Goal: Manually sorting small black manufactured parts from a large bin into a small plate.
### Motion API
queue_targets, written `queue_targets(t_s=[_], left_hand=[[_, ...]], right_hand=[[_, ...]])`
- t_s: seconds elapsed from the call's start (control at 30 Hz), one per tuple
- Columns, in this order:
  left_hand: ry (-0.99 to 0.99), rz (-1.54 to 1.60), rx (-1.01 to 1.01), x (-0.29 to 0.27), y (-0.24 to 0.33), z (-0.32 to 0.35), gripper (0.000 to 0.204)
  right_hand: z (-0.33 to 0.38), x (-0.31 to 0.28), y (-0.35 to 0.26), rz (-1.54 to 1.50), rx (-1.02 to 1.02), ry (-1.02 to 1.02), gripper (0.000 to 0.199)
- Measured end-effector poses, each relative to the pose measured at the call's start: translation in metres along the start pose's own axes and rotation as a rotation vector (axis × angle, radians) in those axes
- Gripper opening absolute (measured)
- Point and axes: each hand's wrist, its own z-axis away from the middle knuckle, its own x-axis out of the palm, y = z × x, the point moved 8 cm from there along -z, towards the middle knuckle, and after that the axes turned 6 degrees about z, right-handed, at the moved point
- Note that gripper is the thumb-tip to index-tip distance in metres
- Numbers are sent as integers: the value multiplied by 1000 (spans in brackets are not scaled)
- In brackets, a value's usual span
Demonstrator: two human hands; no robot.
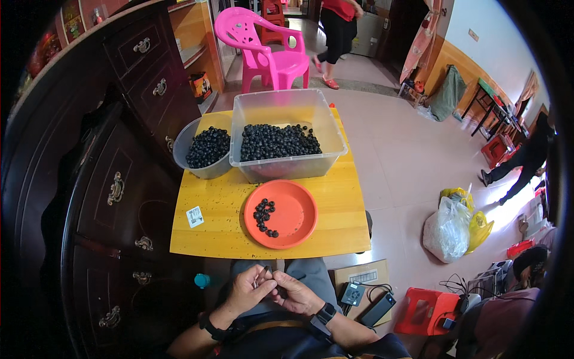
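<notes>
A table [335,209] stands before the person, with a cabinet [113,173] along its left side; on the table's near half sits a plate [296,209] holding a small cluster of berries [263,216] on its left part; left of the plate lies a small card [195,216]. Behind the plate stands a big tub [287,107] with berries in it; a bowl [182,149], also filled, touches the tub's left side. Beyond the table's far end stands a chair [269,51]. Below the near edge, the left hand [248,293] and right hand [293,294] meet over the lap — touching; bags [454,224] lie on the floor to the right.
</notes>
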Motion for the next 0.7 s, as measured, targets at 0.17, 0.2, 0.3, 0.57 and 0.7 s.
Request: queue_targets(t_s=[0.17, 0.2, 0.3, 0.57, 0.7], left_hand=[[96, -427, 141, 6, 36, 0, 14], [89, -424, 139, 7, 31, -1, 14], [140, -390, 185, 3, 26, 1, 16], [197, -544, 244, -2, 43, 0, 14], [196, -633, 329, 3, 48, 1, 16]], right_hand=[[-4, -5, 1, 9, -5, 10, 18], [-3, -6, 1, 6, -9, 16, 18], [-3, -5, 1, -10, 10, 58, 19], [-4, -9, 1, -45, 3, 24, 12], [-5, -10, 3, -126, -9, -23, 11]])
